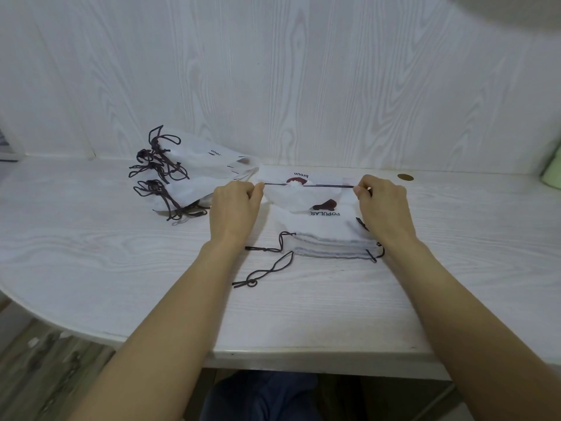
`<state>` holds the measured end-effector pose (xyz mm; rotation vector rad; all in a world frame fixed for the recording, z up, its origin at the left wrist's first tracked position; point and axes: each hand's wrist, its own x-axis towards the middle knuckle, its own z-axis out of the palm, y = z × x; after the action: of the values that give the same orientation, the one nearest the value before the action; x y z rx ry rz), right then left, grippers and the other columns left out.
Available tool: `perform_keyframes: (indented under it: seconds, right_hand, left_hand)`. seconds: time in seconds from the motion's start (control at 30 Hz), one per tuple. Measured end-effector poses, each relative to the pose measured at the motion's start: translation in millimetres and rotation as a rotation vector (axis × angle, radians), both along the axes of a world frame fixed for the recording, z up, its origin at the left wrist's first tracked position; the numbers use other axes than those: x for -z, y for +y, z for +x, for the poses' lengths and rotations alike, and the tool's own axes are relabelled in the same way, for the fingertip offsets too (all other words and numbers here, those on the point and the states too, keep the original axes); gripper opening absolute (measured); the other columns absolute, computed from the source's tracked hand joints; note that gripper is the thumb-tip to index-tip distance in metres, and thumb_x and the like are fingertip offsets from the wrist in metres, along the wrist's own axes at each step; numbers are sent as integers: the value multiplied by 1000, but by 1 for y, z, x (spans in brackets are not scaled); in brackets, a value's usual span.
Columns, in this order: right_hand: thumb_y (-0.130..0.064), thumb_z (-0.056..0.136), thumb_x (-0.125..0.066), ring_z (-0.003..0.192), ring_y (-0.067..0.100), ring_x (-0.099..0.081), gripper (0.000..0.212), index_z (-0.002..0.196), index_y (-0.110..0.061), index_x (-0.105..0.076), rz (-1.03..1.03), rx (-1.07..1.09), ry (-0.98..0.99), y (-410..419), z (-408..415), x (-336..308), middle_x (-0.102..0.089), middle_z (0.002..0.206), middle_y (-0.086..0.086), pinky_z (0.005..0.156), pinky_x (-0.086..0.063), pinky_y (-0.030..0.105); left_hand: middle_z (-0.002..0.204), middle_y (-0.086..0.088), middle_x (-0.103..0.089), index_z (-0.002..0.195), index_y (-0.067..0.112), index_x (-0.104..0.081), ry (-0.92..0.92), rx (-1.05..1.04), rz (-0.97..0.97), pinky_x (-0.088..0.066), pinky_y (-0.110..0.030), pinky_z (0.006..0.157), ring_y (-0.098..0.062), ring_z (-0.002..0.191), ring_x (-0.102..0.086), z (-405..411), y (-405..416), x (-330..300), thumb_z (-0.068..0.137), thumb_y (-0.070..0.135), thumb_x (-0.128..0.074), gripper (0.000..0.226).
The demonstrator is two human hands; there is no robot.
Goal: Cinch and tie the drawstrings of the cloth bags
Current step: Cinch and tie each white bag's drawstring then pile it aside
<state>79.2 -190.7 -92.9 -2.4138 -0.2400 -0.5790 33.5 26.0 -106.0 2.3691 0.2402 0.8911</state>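
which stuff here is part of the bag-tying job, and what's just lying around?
Job:
- left hand, right hand, pulling the drawstring taut
- held bag
- flat stack of bags
- tied bags pile

Lying about:
- gold disc
- green item at the right edge

White woodgrain wall (pixel 303 71) behind matching table (pixel 91 238), dark floor (pixel 45 369) below.

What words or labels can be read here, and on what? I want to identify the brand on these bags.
"POPULAR", upside down to the camera, on the top bag of the stack, under a dark brown figure.
"broun", upside down, on the bag being cinched, above a dark red mark.
"roun", partly cut off, on a tied bag in the pile at the left.
No other text is visible.
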Motion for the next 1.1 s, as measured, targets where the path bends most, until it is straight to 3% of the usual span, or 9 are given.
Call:
perform_keyframes:
  seconds: [0.17, 0.27, 0.37, 0.43, 0.53, 0.63, 0.8, 0.9, 1.1]
  right_hand:
    - [-20, 98, -40, 78, 25, -41, 25, 93, -5, -59, -50, 50, -22, 3, -5, -2, -60, 83, 12, 66, -35, 35]
    - [-27, 97, -45, 91, 28, -50, 24, 99, -11, -63, -125, 68, -34, 3, -5, -1, -57, 96, 11, 68, -38, 33]
    - [-26, 94, -50, 93, 27, -51, 24, 88, -9, -66, -73, 3, -77, 1, 0, 0, -52, 94, 9, 76, -40, 35]
    - [-23, 92, -52, 85, 23, -53, 23, 81, -8, -67, 12, -84, -47, 3, -2, -1, -54, 85, 7, 71, -37, 28]
    - [-22, 90, -54, 74, 15, -57, 24, 74, -12, -69, 156, -218, 43, 8, -8, -4, -64, 77, 4, 64, -37, 15]
    - [-17, 92, -54, 63, 9, -63, 25, 71, -10, -67, 396, -395, 195, 11, -13, -10, -68, 75, -1, 72, -47, 18]
    - [-13, 97, -46, 72, 15, -69, 25, 82, -6, -64, 743, -694, 555, 14, -23, -18, -71, 96, 9, 57, -52, 19]
    - [-11, 97, -42, 80, 18, -71, 25, 81, -6, -61, 894, -803, 708, 18, -26, -19, -70, 89, 3, 50, -50, 16]
    - [-7, 97, -40, 84, 23, -71, 25, 82, 2, -57, 994, -870, 783, 22, -27, -17, -66, 76, 6, 63, -56, 18]
  left_hand:
    - [46, -6, -36, 47, 9, -35, -9, -44, -66, -16, -34, 56, -19, 49, -33, 3, 2, 3, 94, 31, -52, 55]
    - [62, -3, -55, 62, 9, -65, 52, -77, -82, -32, -31, 66, -27, 80, -56, 5, 0, 2, 92, 38, -51, 45]
    - [97, 8, -53, 69, 27, -72, 100, -155, 13, -23, -39, 93, -18, 111, -42, 4, -2, -1, 89, 46, -51, 35]
    - [92, 9, -55, 64, 29, -69, 116, -92, -54, -24, -38, 96, -10, 103, -43, 3, -2, -5, 90, 47, -51, 36]
    - [61, -1, -54, 61, 24, -67, 73, 298, -497, -39, -17, 66, -3, 59, -43, -1, -7, -11, 94, 34, -52, 38]
    - [52, 5, -53, 68, 15, -70, 103, 498, -748, -32, -18, 54, -4, 46, -40, -3, -15, -14, 95, 30, -51, 36]
    - [67, 2, -65, 80, 6, -68, 138, 687, -1075, -47, -10, 59, -1, 53, -52, -2, -23, -15, 96, 20, -49, 28]
    - [76, -2, -71, 90, 1, -65, 136, 814, -1232, -53, -11, 71, -4, 69, -65, -3, -28, -15, 96, 9, -47, 21]
    - [81, -5, -72, 94, -1, -63, 150, 880, -1292, -54, -13, 77, -6, 79, -69, -6, -30, -14, 96, 4, -45, 19]
